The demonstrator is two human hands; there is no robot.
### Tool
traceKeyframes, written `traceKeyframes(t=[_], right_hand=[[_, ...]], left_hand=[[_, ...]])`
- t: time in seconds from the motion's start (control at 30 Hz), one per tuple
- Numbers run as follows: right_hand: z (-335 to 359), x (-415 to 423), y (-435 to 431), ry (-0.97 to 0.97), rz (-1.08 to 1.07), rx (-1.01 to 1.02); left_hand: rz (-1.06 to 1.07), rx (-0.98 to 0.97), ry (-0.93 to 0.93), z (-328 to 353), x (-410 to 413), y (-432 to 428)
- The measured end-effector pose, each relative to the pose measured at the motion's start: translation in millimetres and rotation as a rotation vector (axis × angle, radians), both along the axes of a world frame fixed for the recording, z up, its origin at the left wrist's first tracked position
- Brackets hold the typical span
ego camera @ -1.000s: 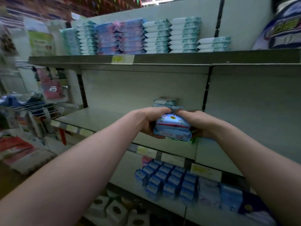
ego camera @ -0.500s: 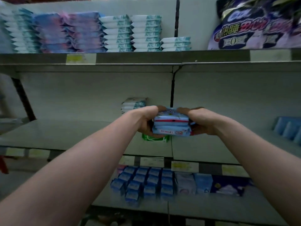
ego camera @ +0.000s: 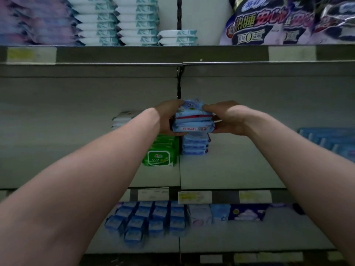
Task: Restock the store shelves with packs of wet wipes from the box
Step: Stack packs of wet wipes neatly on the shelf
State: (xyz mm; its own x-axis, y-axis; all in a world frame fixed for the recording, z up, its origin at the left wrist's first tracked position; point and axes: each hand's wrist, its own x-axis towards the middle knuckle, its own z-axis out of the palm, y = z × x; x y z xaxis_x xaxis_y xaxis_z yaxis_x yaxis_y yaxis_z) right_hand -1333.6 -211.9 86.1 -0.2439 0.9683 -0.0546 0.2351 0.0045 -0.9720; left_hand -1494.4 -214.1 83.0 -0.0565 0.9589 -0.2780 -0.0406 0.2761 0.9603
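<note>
1. Both of my hands clasp a small bundle of blue wet-wipe packs (ego camera: 193,122) from either side. My left hand (ego camera: 166,120) curls its fingers round the left end with the thumb on top, and my right hand (ego camera: 225,120) grips the right end the same way.
2. I hold the bundle directly above a stack of matching blue packs (ego camera: 195,147) on the middle shelf (ego camera: 234,169); through the blur I cannot tell whether it touches the stack's top.
3. Just beside that stack, on its left, stands a pile of green wet-wipe packs (ego camera: 160,155). Further left, behind my forearm, lie a few white packs (ego camera: 123,120).
4. More blue packets (ego camera: 330,141) lie at the right end of the same shelf.
5. Up on the top shelf (ego camera: 153,53) are stacks of white-and-teal packs (ego camera: 117,20), pink and purple packs (ego camera: 34,20) to their left and large purple bags (ego camera: 269,22) to the right.
6. Down on the lower shelf (ego camera: 249,239), small blue packets (ego camera: 146,219) sit in rows.
</note>
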Motion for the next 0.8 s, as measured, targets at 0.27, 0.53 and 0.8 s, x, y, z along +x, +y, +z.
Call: traceKeyframes(t=[0.27,0.53,0.8], right_hand=[[-16.6,33.5,58.8,-0.038,0.101,-0.13],[-37.3,57.2,119.1,0.142,-0.018,-0.132],[-65.8,58.8,146.1,0.202,0.158,-0.299]], left_hand=[[-0.013,-0.023,-0.044,-14.3,32.9,49.0],[0.144,-0.039,-0.139,-31.7,57.1,93.4],[0.088,-0.079,-0.079,-40.2,74.3,127.7]])
